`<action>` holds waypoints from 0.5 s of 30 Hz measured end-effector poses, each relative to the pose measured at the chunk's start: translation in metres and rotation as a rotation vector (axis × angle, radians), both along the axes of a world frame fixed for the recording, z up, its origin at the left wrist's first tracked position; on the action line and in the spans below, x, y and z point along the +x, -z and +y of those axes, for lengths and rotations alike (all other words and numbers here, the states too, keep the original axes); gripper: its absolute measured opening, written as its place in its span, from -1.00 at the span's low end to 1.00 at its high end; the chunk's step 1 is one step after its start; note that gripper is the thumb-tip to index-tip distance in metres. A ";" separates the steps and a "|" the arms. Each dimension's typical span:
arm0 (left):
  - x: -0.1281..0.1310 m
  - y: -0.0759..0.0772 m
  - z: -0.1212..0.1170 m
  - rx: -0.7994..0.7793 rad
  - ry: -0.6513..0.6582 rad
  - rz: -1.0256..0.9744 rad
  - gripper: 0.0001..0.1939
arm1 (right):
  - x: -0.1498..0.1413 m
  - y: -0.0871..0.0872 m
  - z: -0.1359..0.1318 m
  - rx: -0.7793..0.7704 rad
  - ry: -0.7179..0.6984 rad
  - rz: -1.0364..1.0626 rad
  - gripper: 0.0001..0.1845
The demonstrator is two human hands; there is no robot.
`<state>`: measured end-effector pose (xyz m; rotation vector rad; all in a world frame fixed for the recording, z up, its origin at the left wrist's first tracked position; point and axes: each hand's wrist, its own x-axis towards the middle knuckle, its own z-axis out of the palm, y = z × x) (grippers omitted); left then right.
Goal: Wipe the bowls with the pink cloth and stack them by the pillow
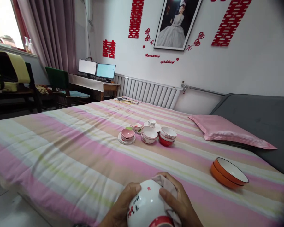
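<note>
I hold a white bowl point(145, 205) with red markings upside down at the bottom centre, over the near edge of the bed. My left hand point(119, 206) grips its left side. My right hand point(177, 201) presses a pale pink cloth point(167, 186) against its right side. Farther up the bed sits a cluster of dishes: a pink bowl on white plates point(127, 136), a white patterned bowl point(149, 134), a white bowl stacked on a red one point(167, 136) and small dishes behind.
Two stacked orange bowls point(228, 173) lie tilted on the striped bedspread point(68, 151) at right. A pink pillow point(227, 130) and grey headboard point(257, 126) are at far right. A desk with monitors point(97, 70), chairs and a radiator stand beyond the bed.
</note>
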<state>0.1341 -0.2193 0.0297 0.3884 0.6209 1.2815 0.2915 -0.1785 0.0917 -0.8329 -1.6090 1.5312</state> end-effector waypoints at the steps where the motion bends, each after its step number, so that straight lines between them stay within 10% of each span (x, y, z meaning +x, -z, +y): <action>1: -0.001 -0.002 0.001 -0.038 -0.010 -0.073 -0.67 | -0.002 0.002 0.000 -0.072 0.061 0.050 -0.55; 6: -0.008 -0.012 0.011 -0.105 -0.211 -0.281 -0.81 | -0.026 0.027 -0.001 -0.283 0.328 0.319 -0.61; 15: 0.002 -0.011 0.017 -0.079 -0.422 -0.176 -0.84 | -0.048 0.054 0.001 -0.676 0.379 0.544 -0.63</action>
